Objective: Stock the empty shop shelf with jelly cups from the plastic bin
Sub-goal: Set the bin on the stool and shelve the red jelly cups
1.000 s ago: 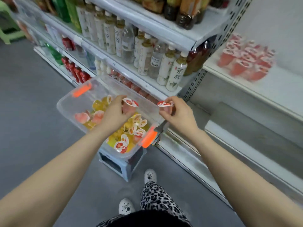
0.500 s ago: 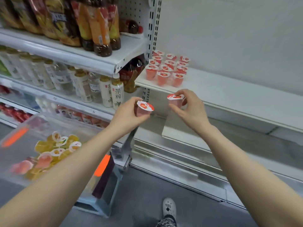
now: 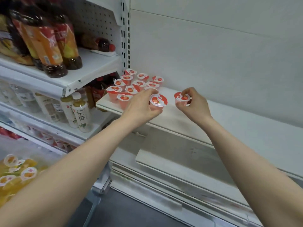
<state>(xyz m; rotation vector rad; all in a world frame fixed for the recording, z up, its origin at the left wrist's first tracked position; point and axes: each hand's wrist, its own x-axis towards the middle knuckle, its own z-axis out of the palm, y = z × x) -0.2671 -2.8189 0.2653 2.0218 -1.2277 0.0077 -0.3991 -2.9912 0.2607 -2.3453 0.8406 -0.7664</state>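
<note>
Your left hand (image 3: 141,106) holds a red-lidded jelly cup (image 3: 158,100) in its grip at the white shelf (image 3: 229,126), just right of the stocked cups (image 3: 131,85). Your right hand (image 3: 196,105) pinches a second cup (image 3: 181,97) beside it. The lid print seems too blurred to read; a tea bottle (image 3: 82,115) reads 茶粹.

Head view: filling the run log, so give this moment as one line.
left hand: holds jelly cup at shelf | right hand: holds second jelly cup | stocked cups: grouped at shelf's left end

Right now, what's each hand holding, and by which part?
Left hand grips one jelly cup by its sides; right hand pinches a second jelly cup at its rim.
</note>
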